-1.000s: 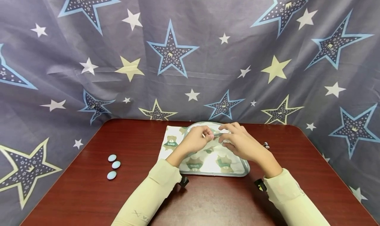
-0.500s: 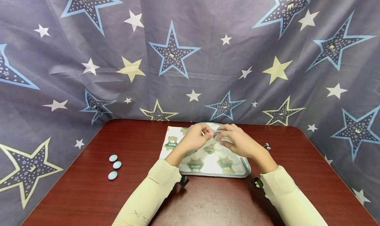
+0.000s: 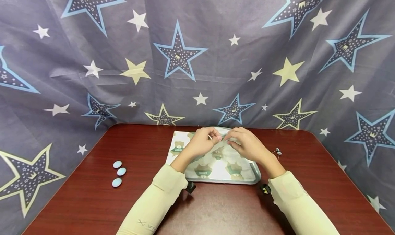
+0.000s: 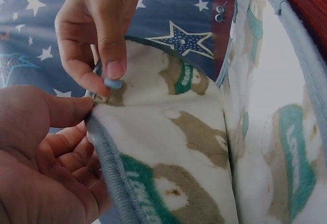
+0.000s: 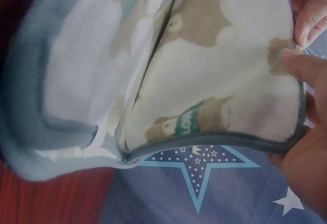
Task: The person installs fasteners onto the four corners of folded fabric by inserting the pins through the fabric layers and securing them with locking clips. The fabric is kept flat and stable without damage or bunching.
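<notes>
A cream bear-print cloth (image 3: 219,169) with a grey-blue bound edge lies on the table, its far part lifted and folded up between the hands. My left hand (image 3: 202,142) pinches that raised bound edge between thumb and fingers. Opposite it, my right hand (image 3: 247,145) pinches a pin with a round pale-blue head (image 4: 113,83) between thumb and index finger. In the left wrist view the pin's thin shaft points down at the fabric beside the left thumb; its tip is hidden there. The right wrist view shows the cloth's inner side (image 5: 230,86) and the right thumb at its edge.
Three pale-blue oval caps (image 3: 121,171) lie on the left of the dark red table (image 3: 139,152). Right of the cloth are a couple more pins (image 3: 277,152) with pale heads. A grey star-print curtain (image 3: 197,56) hangs behind the table's back edge.
The right hand has shifted slightly left toward the left hand, and its fingers have drawn closer together. The left hand keeps its pinch on the cloth's edge, nearly in place.
</notes>
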Demonstrator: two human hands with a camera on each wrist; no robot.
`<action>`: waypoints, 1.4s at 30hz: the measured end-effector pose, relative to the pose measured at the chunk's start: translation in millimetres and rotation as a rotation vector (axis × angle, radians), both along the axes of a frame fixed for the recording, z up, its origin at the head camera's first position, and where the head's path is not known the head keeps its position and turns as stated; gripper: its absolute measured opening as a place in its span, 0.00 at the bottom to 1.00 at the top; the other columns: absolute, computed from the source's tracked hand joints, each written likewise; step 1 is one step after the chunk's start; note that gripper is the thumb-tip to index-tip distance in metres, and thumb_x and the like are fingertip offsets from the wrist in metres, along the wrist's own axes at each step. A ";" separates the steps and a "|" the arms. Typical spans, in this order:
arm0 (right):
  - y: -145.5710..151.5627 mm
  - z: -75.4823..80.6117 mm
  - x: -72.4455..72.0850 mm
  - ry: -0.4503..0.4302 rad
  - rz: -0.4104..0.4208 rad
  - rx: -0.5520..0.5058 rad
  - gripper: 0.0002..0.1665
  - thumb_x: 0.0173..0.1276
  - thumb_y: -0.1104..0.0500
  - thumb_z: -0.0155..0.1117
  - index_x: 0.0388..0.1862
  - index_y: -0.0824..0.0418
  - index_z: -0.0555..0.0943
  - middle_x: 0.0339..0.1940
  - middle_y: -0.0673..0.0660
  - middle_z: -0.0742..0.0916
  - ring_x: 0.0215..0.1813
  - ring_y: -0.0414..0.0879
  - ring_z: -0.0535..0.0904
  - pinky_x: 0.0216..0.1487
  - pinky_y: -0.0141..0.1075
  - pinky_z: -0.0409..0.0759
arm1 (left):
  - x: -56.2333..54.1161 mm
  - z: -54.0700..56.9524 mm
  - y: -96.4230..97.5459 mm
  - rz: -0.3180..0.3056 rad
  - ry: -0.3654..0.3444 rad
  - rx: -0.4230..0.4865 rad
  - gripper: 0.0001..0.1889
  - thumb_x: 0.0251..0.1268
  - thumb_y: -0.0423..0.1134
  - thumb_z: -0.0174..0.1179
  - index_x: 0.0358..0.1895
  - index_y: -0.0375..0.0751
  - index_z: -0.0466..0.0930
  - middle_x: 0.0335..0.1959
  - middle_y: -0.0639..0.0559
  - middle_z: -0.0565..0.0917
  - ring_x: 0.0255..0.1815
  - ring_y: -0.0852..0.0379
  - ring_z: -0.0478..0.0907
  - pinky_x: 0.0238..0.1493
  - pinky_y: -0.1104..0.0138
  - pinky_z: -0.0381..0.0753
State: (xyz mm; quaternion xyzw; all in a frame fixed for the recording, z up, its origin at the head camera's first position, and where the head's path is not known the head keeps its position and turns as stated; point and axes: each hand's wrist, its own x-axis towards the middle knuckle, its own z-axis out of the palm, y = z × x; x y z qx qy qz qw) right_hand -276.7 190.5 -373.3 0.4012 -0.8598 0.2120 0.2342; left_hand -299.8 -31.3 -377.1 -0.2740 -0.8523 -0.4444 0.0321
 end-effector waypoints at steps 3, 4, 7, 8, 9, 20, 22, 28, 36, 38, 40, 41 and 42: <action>-1.9 0.8 -1.3 0.023 -0.001 -0.026 0.09 0.66 0.66 0.73 0.43 0.57 0.87 0.40 0.50 0.87 0.45 0.48 0.83 0.48 0.45 0.79 | 0.0 0.6 -0.2 -0.001 0.000 0.005 0.05 0.73 0.40 0.63 0.39 0.45 0.84 0.30 0.54 0.82 0.25 0.61 0.75 0.28 0.67 0.75; -2.6 0.6 -1.8 0.028 -0.002 -0.033 0.09 0.65 0.66 0.73 0.43 0.57 0.87 0.40 0.50 0.88 0.45 0.49 0.84 0.47 0.45 0.80 | 0.1 0.9 -0.4 -0.001 -0.001 0.006 0.05 0.73 0.40 0.63 0.39 0.45 0.84 0.30 0.54 0.82 0.25 0.61 0.75 0.28 0.67 0.75; -5.1 0.6 -3.2 0.032 -0.018 -0.038 0.09 0.65 0.66 0.74 0.43 0.57 0.86 0.39 0.51 0.88 0.44 0.50 0.85 0.47 0.45 0.81 | -0.2 1.1 -1.1 -0.003 -0.002 0.014 0.04 0.73 0.40 0.63 0.39 0.44 0.84 0.31 0.54 0.82 0.25 0.61 0.75 0.29 0.67 0.75; -5.8 0.3 -3.8 0.032 -0.031 -0.035 0.09 0.65 0.66 0.74 0.42 0.57 0.85 0.38 0.50 0.88 0.43 0.50 0.85 0.46 0.45 0.81 | -0.1 1.1 -1.3 -0.006 -0.005 0.018 0.04 0.73 0.40 0.63 0.39 0.44 0.84 0.31 0.54 0.82 0.26 0.61 0.75 0.29 0.67 0.75; -6.6 0.0 -4.6 0.033 -0.046 -0.031 0.10 0.65 0.65 0.74 0.43 0.56 0.84 0.37 0.50 0.88 0.43 0.50 0.85 0.45 0.45 0.81 | 0.1 1.1 -1.5 -0.009 -0.009 0.018 0.04 0.73 0.40 0.63 0.39 0.44 0.84 0.31 0.54 0.82 0.26 0.61 0.75 0.29 0.67 0.75; -11.0 -2.3 -10.6 0.094 -0.096 -0.015 0.15 0.66 0.61 0.74 0.51 0.58 0.83 0.37 0.53 0.88 0.38 0.47 0.83 0.40 0.44 0.80 | 0.3 0.7 -1.6 -0.006 -0.004 0.013 0.04 0.73 0.40 0.63 0.39 0.44 0.84 0.31 0.54 0.82 0.25 0.61 0.75 0.29 0.68 0.75; -10.9 -3.3 -11.7 0.113 -0.086 -0.022 0.12 0.66 0.62 0.74 0.48 0.59 0.85 0.38 0.52 0.89 0.38 0.47 0.83 0.39 0.44 0.80 | 0.6 1.2 -1.5 -0.004 -0.003 0.010 0.04 0.73 0.40 0.63 0.39 0.44 0.84 0.31 0.54 0.82 0.25 0.61 0.75 0.29 0.68 0.75; -10.6 -4.8 -13.8 0.101 -0.075 -0.032 0.09 0.67 0.62 0.73 0.45 0.59 0.86 0.37 0.51 0.88 0.38 0.45 0.82 0.41 0.42 0.79 | 0.6 1.7 -1.7 0.002 -0.002 0.000 0.04 0.72 0.39 0.64 0.38 0.44 0.84 0.30 0.54 0.82 0.25 0.61 0.75 0.29 0.68 0.75; -8.8 -5.0 -17.1 0.073 -0.063 -0.015 0.07 0.68 0.61 0.73 0.44 0.59 0.86 0.36 0.51 0.87 0.37 0.44 0.81 0.40 0.41 0.80 | -1.0 0.7 -1.8 0.000 0.000 0.002 0.05 0.72 0.40 0.64 0.38 0.44 0.84 0.31 0.54 0.82 0.26 0.60 0.76 0.30 0.68 0.76; -7.9 -4.4 -18.7 0.069 -0.070 -0.013 0.07 0.68 0.61 0.73 0.43 0.58 0.86 0.36 0.51 0.87 0.38 0.44 0.81 0.41 0.41 0.80 | -1.6 0.5 -1.8 0.002 0.007 -0.001 0.05 0.72 0.41 0.65 0.39 0.44 0.84 0.31 0.54 0.82 0.27 0.60 0.77 0.31 0.68 0.77; -6.7 -3.9 -20.2 0.062 -0.080 -0.009 0.07 0.67 0.61 0.73 0.43 0.57 0.86 0.36 0.50 0.87 0.38 0.44 0.81 0.41 0.41 0.79 | -2.0 0.5 -1.5 0.005 0.015 -0.012 0.06 0.72 0.42 0.64 0.39 0.45 0.85 0.31 0.55 0.83 0.29 0.60 0.78 0.31 0.67 0.77; -6.0 -3.7 -20.8 0.056 -0.086 -0.006 0.07 0.67 0.61 0.74 0.43 0.57 0.86 0.36 0.50 0.87 0.38 0.44 0.81 0.41 0.41 0.79 | -2.2 0.6 -1.2 0.008 0.020 -0.018 0.06 0.73 0.43 0.64 0.39 0.45 0.85 0.30 0.55 0.83 0.29 0.60 0.78 0.32 0.68 0.78; -5.5 -3.7 -21.4 0.052 -0.090 -0.002 0.07 0.67 0.61 0.74 0.43 0.56 0.86 0.37 0.50 0.87 0.39 0.44 0.81 0.42 0.41 0.79 | -2.4 0.6 -0.9 0.012 0.024 -0.025 0.07 0.73 0.43 0.64 0.39 0.45 0.85 0.30 0.55 0.83 0.29 0.60 0.78 0.32 0.68 0.78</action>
